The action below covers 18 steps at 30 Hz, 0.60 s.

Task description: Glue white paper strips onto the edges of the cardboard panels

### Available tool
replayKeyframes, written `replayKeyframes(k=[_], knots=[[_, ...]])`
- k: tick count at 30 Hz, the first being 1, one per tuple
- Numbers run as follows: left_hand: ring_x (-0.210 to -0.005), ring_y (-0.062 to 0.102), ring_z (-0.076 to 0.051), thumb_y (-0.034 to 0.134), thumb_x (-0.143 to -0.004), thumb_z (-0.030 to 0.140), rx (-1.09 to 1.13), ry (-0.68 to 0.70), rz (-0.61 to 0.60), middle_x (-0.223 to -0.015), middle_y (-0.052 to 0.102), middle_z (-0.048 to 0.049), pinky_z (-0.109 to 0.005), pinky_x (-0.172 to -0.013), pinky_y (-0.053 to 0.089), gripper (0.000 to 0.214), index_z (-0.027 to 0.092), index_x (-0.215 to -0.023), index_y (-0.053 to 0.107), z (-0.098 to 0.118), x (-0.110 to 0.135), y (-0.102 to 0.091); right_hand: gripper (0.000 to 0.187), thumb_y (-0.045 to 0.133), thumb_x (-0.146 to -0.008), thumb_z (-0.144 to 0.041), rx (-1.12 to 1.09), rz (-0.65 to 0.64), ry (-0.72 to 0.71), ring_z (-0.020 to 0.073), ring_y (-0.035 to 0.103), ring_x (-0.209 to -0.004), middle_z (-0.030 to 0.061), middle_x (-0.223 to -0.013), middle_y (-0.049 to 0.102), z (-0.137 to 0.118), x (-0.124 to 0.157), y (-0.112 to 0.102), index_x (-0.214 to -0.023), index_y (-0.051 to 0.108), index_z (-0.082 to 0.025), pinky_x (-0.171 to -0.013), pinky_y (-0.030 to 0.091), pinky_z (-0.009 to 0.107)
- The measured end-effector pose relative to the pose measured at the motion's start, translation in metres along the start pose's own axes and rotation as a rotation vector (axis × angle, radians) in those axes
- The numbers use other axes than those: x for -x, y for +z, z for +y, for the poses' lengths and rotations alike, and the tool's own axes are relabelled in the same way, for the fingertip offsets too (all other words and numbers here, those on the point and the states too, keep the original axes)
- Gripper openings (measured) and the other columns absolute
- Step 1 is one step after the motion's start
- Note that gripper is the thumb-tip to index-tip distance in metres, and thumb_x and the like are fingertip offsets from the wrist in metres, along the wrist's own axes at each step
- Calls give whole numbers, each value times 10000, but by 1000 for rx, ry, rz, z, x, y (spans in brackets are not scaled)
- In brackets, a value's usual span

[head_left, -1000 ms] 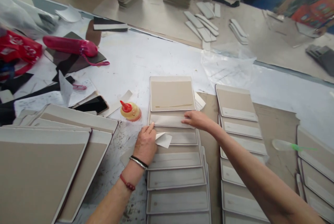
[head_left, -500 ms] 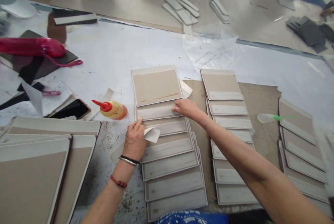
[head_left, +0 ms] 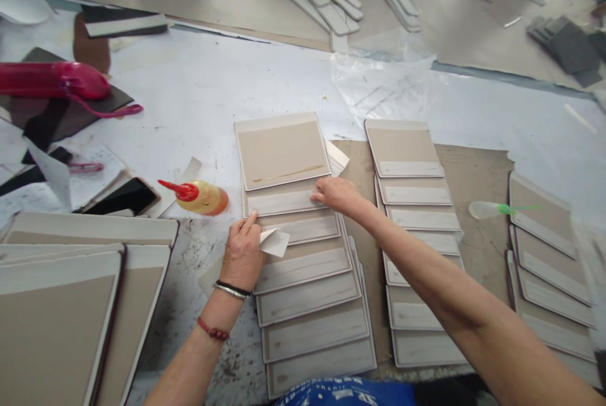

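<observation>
Head camera view: 2 bare hands work at opposite ends of a pale strip (head_left: 284, 202) that lies across a beige panel (head_left: 265, 190), 2nd from the top in an overlapping column. The left hand (head_left: 242, 251) stretches its index finger to the strip's left end, the other fingers bent, while a folded white paper slip (head_left: 277, 243) juts from beside them. The right hand (head_left: 337, 196) has its fingers curled and bunched at the strip's right end. From this angle it cannot be told whether the left hand grips the slip, or whether the right pinches the strip or merely presses it.

Above the strip, the top panel (head_left: 277, 148) bears a thin brownish line near its lower edge, with a fan of white slips (head_left: 337, 158) at its right side. Left of the column is a yellowish bottle (head_left: 203, 199) with a red nozzle; farther left, a black-screened phone (head_left: 125, 196) rests near larger panels (head_left: 52, 330). 2 more columns of panels, a near right column (head_left: 402, 148) and a far right column (head_left: 542, 210), flank a small translucent bottle (head_left: 485, 209) with a green tip. Beyond them, a clear plastic sheet (head_left: 383, 81) lies crumpled on the white-covered table (head_left: 227, 84).
</observation>
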<state>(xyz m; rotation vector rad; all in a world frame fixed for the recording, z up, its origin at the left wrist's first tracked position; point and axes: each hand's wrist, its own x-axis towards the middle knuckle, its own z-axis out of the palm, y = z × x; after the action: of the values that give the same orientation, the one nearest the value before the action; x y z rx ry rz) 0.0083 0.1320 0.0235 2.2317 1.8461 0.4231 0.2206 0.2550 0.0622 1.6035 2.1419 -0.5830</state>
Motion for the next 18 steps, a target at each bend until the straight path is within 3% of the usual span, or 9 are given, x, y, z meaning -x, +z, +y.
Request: replayKeyframes(k=[18], knots=[[-1027,499,-268,375,-696,-42,-35,-67,-46,-1179,575,-187,-389,-847,453,244,151,-692,523,7,-2,0,306,444,-836,-435,-9,-45,-21,225,599,-919,92,-1018,655,5,-3,-1,-927,629,-209,-686,424,278]])
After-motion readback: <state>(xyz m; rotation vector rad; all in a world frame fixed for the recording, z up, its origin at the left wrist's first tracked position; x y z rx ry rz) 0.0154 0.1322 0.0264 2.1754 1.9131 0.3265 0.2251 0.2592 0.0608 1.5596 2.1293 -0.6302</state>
